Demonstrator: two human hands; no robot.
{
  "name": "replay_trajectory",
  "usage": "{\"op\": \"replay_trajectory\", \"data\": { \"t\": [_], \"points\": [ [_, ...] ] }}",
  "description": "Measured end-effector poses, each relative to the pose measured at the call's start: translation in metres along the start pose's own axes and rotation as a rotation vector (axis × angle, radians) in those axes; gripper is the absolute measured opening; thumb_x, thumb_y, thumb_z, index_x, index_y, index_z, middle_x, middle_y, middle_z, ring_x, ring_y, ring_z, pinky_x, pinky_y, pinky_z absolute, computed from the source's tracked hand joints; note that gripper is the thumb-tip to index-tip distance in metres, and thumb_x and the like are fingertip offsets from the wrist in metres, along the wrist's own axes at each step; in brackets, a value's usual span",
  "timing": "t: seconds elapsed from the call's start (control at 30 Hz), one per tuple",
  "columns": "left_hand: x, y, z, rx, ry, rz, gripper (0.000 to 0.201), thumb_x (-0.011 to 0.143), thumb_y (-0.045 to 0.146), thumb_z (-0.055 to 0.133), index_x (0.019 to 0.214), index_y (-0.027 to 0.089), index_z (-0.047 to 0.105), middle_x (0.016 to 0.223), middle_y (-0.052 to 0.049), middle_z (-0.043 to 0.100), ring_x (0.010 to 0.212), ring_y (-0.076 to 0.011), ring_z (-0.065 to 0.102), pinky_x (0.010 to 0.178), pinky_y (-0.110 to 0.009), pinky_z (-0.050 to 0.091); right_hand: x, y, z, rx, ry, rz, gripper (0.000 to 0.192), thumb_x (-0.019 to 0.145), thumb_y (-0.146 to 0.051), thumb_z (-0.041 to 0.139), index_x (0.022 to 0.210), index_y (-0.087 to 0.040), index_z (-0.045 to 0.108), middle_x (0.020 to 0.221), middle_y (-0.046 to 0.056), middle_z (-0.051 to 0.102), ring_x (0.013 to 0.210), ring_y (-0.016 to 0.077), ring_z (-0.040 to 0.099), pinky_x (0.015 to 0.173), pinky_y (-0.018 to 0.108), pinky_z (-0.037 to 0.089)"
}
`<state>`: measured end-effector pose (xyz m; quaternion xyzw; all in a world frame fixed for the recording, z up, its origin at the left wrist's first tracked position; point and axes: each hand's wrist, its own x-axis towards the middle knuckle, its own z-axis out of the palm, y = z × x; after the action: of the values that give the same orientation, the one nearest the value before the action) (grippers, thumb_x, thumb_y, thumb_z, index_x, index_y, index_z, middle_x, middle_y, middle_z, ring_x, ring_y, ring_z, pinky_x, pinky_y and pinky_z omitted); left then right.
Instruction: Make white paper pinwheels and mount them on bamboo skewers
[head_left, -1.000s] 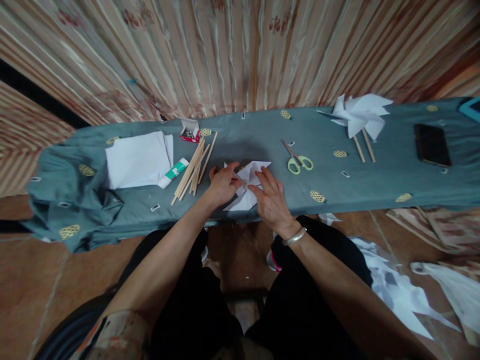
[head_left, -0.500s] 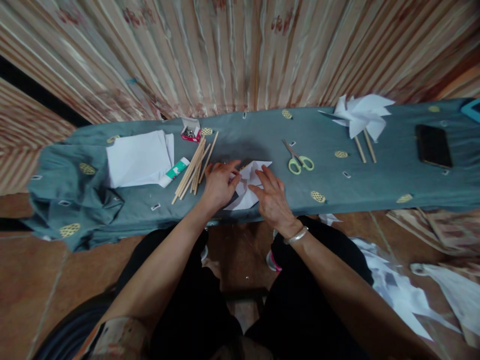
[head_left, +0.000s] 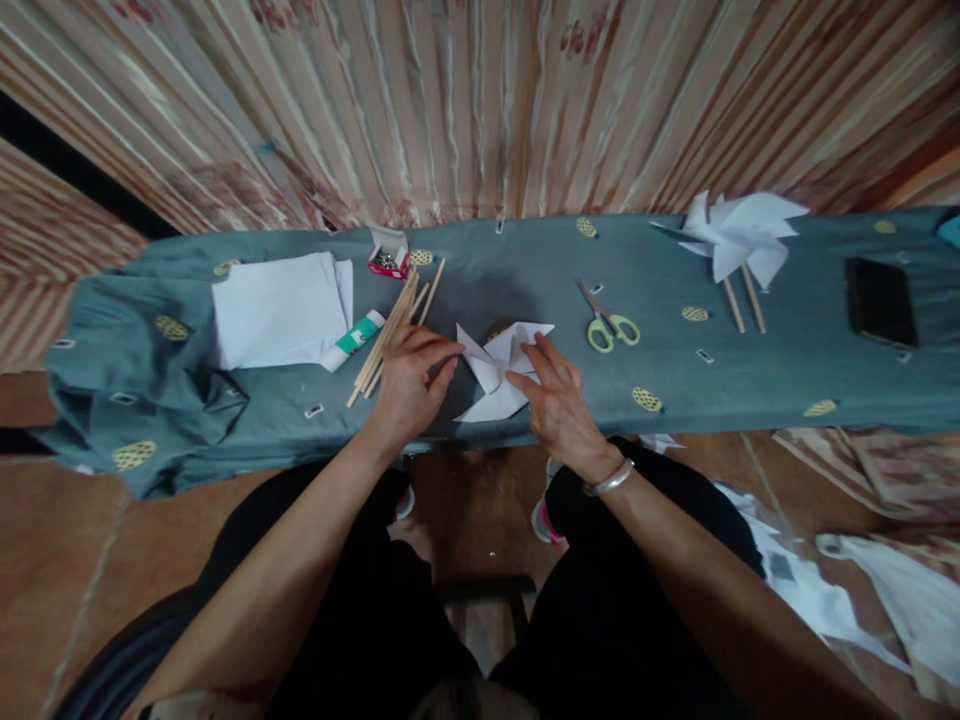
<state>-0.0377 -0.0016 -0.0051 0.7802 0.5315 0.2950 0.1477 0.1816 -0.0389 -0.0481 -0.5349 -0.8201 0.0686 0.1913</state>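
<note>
Left hand curls loosely beside the folded paper pinwheel, holding nothing; right hand presses it flat, fingers spread; easing that pressure could let folds spring open.

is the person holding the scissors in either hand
No, the scissors lie on the cloth to the right, apart from both hands; the left hand and right hand rest on the folded paper.

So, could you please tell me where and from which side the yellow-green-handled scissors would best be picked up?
Probably by the yellow-green-handled scissors' loop handles, coming from above on the right hand's side. They lie flat on the grey-blue cloth, loops nearest that hand and the blades pointing away toward the curtain.
</note>
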Motion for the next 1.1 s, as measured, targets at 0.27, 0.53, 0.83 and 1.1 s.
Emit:
{"op": "replay_trajectory", "data": {
  "t": [0.27, 0.53, 0.83, 1.1],
  "points": [
    [-0.011, -0.003, -0.003, -0.019, 0.004, -0.037, 0.024, 0.089, 0.026, 0.053, 0.098, 0.022, 0.074, 0.097, -0.006, 0.070, 0.100, -0.0221, 0.059, 0.096, -0.039, 0.045, 0.010, -0.005, -0.004, -0.006, -0.018, 0.011, 0.040, 0.090, -0.005, 0.036, 0.102, -0.021, 0.070, 0.147, 0.010, 0.049, 0.148, 0.0292, 0.024, 0.112, 0.054, 0.031],
    [-0.012, 0.002, 0.004, -0.053, -0.004, -0.064, 0.022, 0.088, 0.024, 0.055, 0.095, 0.022, 0.075, 0.094, -0.006, 0.071, 0.099, -0.0221, 0.060, 0.095, -0.040, 0.046, -0.001, -0.002, -0.004, -0.015, 0.011, -0.035, 0.047, 0.086, -0.001, 0.037, 0.120, -0.021, 0.063, 0.151, 0.012, 0.042, 0.148, 0.0320, 0.021, 0.108, 0.059, 0.033],
    [-0.024, 0.002, 0.027, -0.457, -0.125, -0.216, 0.027, 0.086, 0.027, 0.056, 0.109, 0.018, 0.068, 0.103, -0.008, 0.070, 0.090, -0.0184, 0.066, 0.085, -0.035, 0.053, -0.001, 0.002, -0.010, -0.013, 0.026, -0.057, 0.045, 0.087, -0.004, 0.042, 0.122, -0.020, 0.065, 0.152, 0.015, 0.040, 0.148, 0.0331, 0.022, 0.108, 0.058, 0.034],
    [-0.027, 0.009, 0.035, -0.951, 0.006, -0.569, 0.055, 0.084, 0.031, 0.061, 0.135, 0.020, 0.042, 0.142, -0.015, 0.051, 0.124, -0.0206, 0.058, 0.101, -0.037, 0.050, 0.001, 0.004, -0.012, 0.090, 0.138, 0.036, 0.048, 0.084, -0.003, 0.041, 0.121, -0.021, 0.065, 0.151, 0.012, 0.042, 0.147, 0.0306, 0.026, 0.108, 0.057, 0.038]
  ]
}}
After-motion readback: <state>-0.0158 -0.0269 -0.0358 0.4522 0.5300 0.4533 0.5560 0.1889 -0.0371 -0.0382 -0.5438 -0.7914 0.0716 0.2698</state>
